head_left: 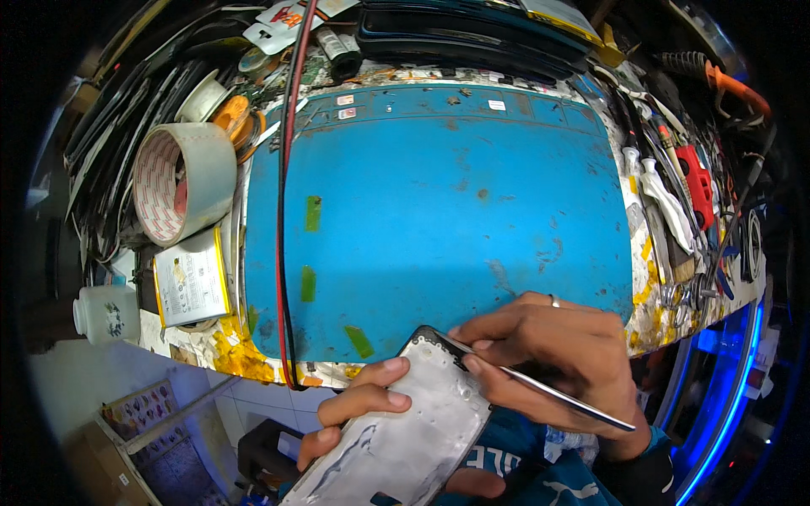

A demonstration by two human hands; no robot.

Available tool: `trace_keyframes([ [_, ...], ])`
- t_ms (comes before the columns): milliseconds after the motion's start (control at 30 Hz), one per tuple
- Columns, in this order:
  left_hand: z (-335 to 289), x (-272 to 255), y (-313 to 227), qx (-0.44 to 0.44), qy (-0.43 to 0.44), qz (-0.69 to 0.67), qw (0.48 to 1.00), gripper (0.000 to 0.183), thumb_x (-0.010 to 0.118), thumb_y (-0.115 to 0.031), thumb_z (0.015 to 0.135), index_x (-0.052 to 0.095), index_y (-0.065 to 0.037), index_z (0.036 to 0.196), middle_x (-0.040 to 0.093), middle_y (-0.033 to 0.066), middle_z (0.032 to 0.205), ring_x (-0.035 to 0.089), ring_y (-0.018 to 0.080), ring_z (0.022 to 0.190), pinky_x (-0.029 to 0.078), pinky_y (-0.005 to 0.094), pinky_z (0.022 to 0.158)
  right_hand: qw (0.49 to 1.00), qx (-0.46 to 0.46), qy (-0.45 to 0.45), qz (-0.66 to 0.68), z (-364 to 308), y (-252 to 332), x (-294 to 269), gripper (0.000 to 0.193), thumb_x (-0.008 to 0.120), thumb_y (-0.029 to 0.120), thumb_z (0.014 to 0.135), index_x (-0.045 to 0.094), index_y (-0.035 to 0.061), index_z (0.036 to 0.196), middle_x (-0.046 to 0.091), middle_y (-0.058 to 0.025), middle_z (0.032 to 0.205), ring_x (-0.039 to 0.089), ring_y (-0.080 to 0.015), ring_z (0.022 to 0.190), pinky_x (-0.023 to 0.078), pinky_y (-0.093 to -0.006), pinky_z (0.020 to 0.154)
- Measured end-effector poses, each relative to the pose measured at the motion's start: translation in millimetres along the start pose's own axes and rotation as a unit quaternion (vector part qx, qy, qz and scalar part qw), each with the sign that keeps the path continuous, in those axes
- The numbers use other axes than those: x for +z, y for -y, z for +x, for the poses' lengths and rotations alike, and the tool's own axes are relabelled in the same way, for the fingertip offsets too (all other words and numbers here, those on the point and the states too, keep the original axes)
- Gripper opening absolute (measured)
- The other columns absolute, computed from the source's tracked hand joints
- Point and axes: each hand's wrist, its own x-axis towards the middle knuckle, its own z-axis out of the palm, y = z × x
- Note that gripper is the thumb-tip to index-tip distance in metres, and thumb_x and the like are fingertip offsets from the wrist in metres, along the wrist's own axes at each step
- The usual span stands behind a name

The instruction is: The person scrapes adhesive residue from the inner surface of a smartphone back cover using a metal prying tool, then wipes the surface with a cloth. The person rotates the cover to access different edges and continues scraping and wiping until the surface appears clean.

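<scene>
In my left hand (361,405) is a phone frame (401,426), a silver-grey plate with a black top end, tilted near the mat's front edge. My fingers curl over its left side, and the thumb shows at its lower right. My right hand (569,358), wearing a ring, pinches a long slim tool (582,406), dark with a pale edge. One end sticks out below the hand; the other reaches the frame's upper right edge, where my fingers hide the tip. I cannot make out the tool's exact kind.
Beyond the hands lies a blue work mat (439,219) with green tape pieces (313,214) and a red-black cable (283,211) across its left. Left stand a wide tape roll (184,181), a battery (191,278) and a white bottle (107,314). Hand tools and red pliers (697,187) line the right.
</scene>
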Motion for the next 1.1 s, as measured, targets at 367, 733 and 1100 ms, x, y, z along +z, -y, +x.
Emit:
trace_keyframes([
  [367, 29, -8, -42, -0.198, 0.066, 0.038, 0.977, 0.137, 0.101, -0.029, 0.041, 0.02, -0.026, 0.151, 0.046, 0.0142, 0.127, 0.044, 0.0369, 0.129, 0.037, 0.0548, 0.11, 0.997, -0.034, 0.067, 0.013, 16, -11, -9, 0.018, 0.077, -0.006, 0.074, 0.061, -0.0007, 0.07, 0.073, -0.0168, 0.084, 0.072, -0.0237, 0.076, 0.057, -0.0314, 0.067],
  [733, 34, -16, -42, -0.193, 0.148, 0.079, 0.967, 0.138, 0.102, -0.028, 0.039, 0.02, -0.027, 0.15, 0.046, 0.0129, 0.127, 0.045, 0.0347, 0.128, 0.035, 0.055, 0.11, 0.997, -0.003, 0.079, -0.001, 15, -5, -14, 0.016, 0.075, -0.003, 0.076, 0.059, -0.0003, 0.072, 0.072, -0.0161, 0.084, 0.071, -0.0197, 0.074, 0.056, -0.029, 0.066],
  [1100, 43, -11, -46, -0.209, 0.151, 0.068, 0.964, 0.129, 0.099, -0.04, 0.045, 0.021, -0.026, 0.147, 0.044, 0.009, 0.125, 0.042, 0.0263, 0.129, 0.029, 0.0486, 0.112, 0.998, 0.031, 0.056, 0.005, 9, 1, -12, 0.015, 0.076, 0.0, 0.076, 0.062, -0.0023, 0.073, 0.072, -0.0154, 0.083, 0.07, -0.0189, 0.073, 0.054, -0.027, 0.066],
])
